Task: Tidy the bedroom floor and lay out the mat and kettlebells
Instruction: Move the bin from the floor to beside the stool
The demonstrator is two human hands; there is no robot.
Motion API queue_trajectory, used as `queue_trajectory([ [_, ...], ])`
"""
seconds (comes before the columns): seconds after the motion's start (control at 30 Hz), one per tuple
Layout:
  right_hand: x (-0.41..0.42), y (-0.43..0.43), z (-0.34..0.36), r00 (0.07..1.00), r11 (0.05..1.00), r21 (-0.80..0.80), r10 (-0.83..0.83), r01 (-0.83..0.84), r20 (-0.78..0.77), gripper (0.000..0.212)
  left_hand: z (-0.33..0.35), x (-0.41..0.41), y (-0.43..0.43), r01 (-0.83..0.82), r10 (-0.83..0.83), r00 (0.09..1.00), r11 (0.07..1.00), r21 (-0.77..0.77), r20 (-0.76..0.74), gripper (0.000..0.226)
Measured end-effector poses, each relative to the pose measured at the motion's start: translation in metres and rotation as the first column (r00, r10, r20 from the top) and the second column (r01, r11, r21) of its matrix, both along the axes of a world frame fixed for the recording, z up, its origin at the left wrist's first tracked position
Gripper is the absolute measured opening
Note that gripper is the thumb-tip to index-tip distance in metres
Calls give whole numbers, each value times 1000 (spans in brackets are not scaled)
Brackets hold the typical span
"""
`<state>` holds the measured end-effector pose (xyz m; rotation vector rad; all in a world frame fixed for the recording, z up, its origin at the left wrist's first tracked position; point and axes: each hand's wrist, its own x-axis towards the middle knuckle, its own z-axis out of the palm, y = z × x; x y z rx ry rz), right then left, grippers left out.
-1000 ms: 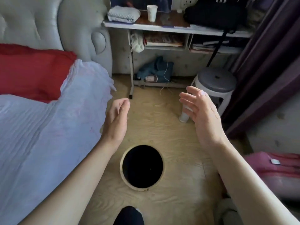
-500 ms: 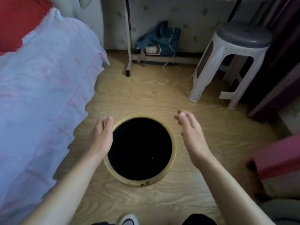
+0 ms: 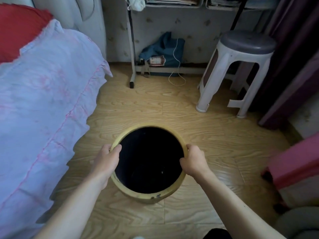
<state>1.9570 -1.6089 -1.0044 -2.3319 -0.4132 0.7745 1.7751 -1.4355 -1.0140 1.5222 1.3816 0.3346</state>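
The bed (image 3: 43, 100) looms large. Just off its edge the yellow bin (image 3: 146, 196) stands on the wood floor (image 3: 155, 104), round, black inside, its rim scuffed. Half a second ago both hands hovered open. Now the left hand (image 3: 107, 159) and right hand (image 3: 194, 160) curl over opposite sides of the rim, so a lift to clear the floor looks likely.

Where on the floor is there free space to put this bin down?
The left hand and right hand grip the bin. Bare floor lies beyond it, between the bed, the desk leg and the stool; another patch lies between bin and pink box. Past the desk leg it is crowded: a bag and a cable.
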Motion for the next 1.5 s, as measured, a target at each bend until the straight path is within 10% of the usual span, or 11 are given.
queue_trajectory([
  [0.43,76,-48,50,944,930,210,-322,302,68,47,66,116,-6,214,-235,947,970,116,218,45],
  [1.03,288,-133,92,682,626,473,-728,620,70,30,89,431,-46,710,-640,593,702,58,488,76],
  [1.5,386,-161,12,635,489,471,-741,734,-220,29,4,548,-76,710,-660,667,704,-27,347,93],
])
